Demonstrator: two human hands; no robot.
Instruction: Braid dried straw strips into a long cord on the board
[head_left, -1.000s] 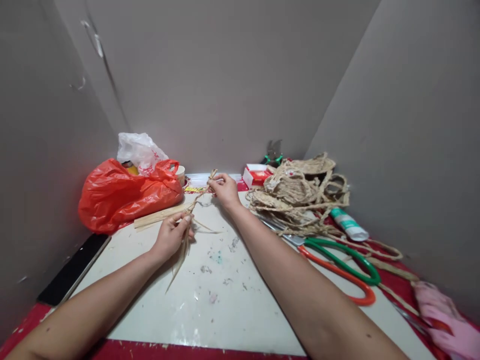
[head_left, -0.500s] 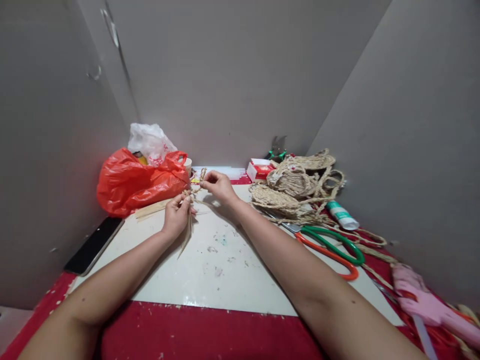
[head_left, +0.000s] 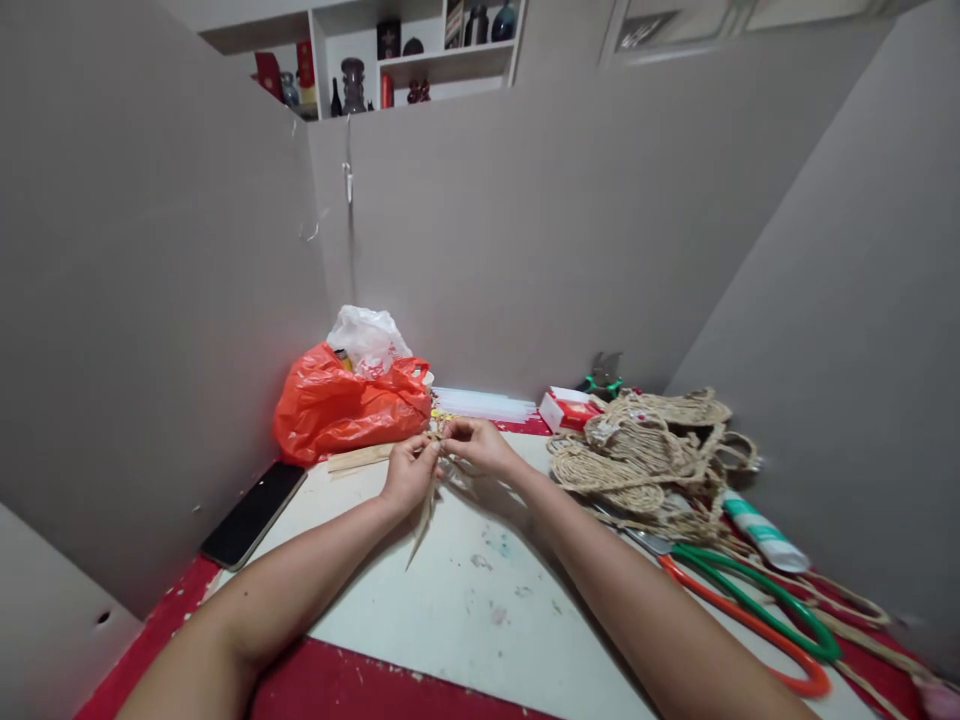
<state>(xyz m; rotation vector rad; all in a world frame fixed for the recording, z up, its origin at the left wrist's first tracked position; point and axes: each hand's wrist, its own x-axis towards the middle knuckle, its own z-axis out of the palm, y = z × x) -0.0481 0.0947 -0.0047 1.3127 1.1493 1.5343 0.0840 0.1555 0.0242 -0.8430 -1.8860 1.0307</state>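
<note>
Think of a clock lying flat with the two hands in its middle and twelve at the far wall (head_left: 525,220). The left hand (head_left: 409,478) pinches some dry straw (head_left: 422,525) between its thumb and fingers. The right hand (head_left: 480,447) has its thumb and fingers pressed together on the same straw, just beside the left one. The tips of both hands nearly meet. The straw is right at the middle of the clock, over the far part of a white board (head_left: 450,610), and its loose ends hang down toward six and seven. The bit between the fingers is too small to see well.

At nine, flat pale strips (head_left: 356,460) lie near the left hand. A puffy orange bag (head_left: 352,415) sits at ten, with a white bag (head_left: 371,340) behind it. A black phone (head_left: 255,515) lies between eight and nine. At one there are thin, cloudy sticks (head_left: 484,404). At two I see a red and white box (head_left: 568,410), with green-handled pliers (head_left: 604,380) beyond it. A big heap of rope (head_left: 637,460) is at three. Big scissors (head_left: 705,556), one handle green and one orange, lie at four. Red cloth (head_left: 360,680) shows under the board at six.
</note>
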